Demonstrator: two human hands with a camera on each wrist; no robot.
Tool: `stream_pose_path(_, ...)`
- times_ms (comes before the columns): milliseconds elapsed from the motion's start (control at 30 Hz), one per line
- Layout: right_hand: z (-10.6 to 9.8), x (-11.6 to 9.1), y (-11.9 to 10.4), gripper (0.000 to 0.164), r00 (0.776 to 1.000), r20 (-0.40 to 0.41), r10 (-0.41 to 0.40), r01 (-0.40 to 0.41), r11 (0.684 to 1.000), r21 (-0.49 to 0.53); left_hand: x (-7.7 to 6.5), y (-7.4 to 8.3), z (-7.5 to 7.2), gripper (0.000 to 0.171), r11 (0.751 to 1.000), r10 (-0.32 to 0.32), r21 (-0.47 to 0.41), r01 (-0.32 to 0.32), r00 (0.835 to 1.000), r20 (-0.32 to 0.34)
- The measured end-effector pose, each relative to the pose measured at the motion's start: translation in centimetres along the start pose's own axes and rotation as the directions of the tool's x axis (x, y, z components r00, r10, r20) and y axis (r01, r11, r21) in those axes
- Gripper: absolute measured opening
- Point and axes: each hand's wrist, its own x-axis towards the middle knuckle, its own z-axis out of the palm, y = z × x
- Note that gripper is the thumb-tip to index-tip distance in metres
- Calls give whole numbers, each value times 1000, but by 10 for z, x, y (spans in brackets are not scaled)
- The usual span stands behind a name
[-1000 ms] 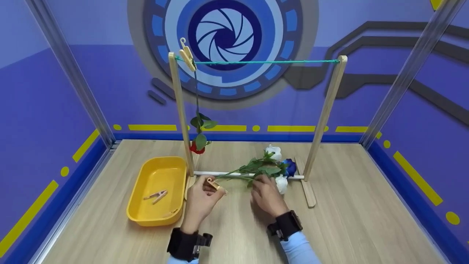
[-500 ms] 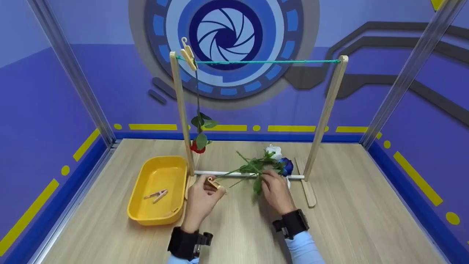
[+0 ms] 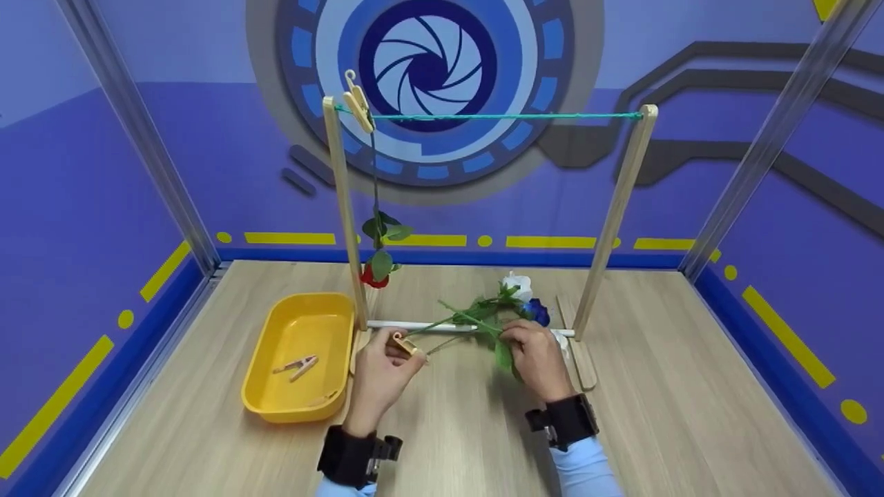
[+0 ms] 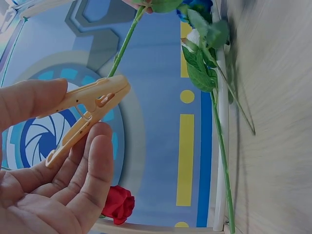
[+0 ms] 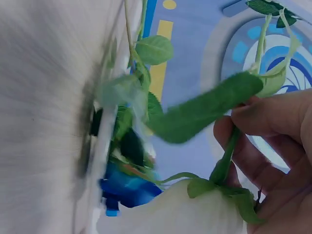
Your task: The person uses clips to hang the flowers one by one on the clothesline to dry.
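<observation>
Left hand pinches a tan hook-ended clothespin, nose rightward; right hand pinches a green-stemmed white rose, stem slanting left of the grip, bloom partly hidden.

**Head cam fine, wrist cams kinda hazy**

Head view's decently lit and pretty even, with a paler sheen on the front of the bench and a soft shadow beside the right hand. Yellow tub catches a little gloss. Left wrist looks washed out, brightest in the top-left corner, though the clothespin is crisp enough. Right wrist is worse: milky, blue rose smudged, white rose short on detail.
</observation>
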Motion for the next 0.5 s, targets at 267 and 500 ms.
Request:
stream_pose_path(267, -7, -6, -7, 21, 989, 122, -84, 88, 996, -24, 1, 2, 1, 33, 1000, -10, 19, 10, 1000, -13)
stream_pose_path(500, -1, -12, -2, 26, 973, 211, -95, 100, 995, -12, 2, 3, 1, 34, 999, -31, 28, 31, 999, -13)
